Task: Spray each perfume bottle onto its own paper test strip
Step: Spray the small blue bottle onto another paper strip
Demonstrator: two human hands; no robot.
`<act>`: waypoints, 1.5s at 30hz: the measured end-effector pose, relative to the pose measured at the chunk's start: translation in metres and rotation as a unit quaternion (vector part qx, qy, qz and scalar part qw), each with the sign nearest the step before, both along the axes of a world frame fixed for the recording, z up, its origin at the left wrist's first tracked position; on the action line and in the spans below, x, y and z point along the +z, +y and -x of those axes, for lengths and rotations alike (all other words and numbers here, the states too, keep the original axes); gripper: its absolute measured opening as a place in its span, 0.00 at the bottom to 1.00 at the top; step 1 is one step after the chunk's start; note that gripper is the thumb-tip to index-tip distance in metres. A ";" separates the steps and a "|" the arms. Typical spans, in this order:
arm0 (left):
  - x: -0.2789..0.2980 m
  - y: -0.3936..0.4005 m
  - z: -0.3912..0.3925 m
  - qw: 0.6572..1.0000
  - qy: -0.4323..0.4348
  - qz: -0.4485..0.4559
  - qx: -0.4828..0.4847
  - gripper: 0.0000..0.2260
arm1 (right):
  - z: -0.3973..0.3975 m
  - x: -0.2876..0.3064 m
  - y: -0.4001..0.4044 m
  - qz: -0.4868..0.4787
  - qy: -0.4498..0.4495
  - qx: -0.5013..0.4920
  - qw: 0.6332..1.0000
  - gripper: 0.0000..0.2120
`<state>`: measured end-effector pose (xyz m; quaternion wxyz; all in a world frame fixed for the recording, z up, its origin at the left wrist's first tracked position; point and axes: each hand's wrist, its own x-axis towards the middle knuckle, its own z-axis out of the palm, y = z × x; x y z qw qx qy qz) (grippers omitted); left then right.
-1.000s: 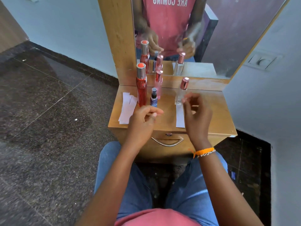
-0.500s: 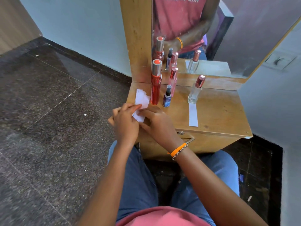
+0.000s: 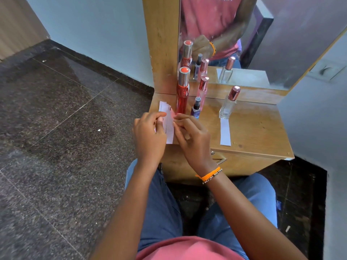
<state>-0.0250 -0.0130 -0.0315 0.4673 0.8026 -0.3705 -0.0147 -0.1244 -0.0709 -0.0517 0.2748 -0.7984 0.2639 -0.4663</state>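
At the far left, dark speckled stone floor tiles (image 3: 56, 147) are seen, met by a pale blue wall (image 3: 90, 30). At the left end of the small wooden dressing table (image 3: 251, 132) a loose stack of white paper test strips (image 3: 170, 126) is found, its far ends fanned out and its near end reaching the table's front edge. The stack is worked by both hands. The left hand (image 3: 148, 137) is curled at its left side, thumb and fingertips pinched on a strip. The right hand (image 3: 193, 139), marked by an orange thread bracelet (image 3: 210, 175) at the wrist, is curled at the stack's right side, its fingertips closed on the paper.

Just behind the strips a tall red glass perfume bottle with a silver cap (image 3: 182, 91) is stood upright. To its right a slim pink bottle with a rose metallic cap (image 3: 203, 91) is placed, and in front of that a small dark blue spray bottle with a black nozzle (image 3: 196, 108). Further right, well apart, a clear square glass bottle with a rose-gold cap (image 3: 229, 102) is stood, with a single white paper strip (image 3: 225, 132) laid flat just before it. Behind, the bottles are doubled in a wood-framed mirror (image 3: 262, 44).

Compared with half a second earlier, the hands are kept at the stack, but a strip is now lifted slightly between them; the bottles and the single strip are left unmoved.
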 end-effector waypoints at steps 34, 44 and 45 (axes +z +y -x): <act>-0.002 -0.019 0.048 0.962 0.216 -0.051 -0.157 0.05 | 0.049 0.006 -0.038 -0.028 0.199 -0.158 0.967 0.04; -0.001 -0.019 0.046 0.969 0.221 0.015 -0.110 0.11 | 0.026 0.019 -0.038 -0.050 0.117 -0.142 0.982 0.11; -0.002 -0.018 0.045 0.969 0.220 0.017 -0.109 0.11 | 0.022 0.020 -0.039 -0.057 0.118 -0.142 0.981 0.13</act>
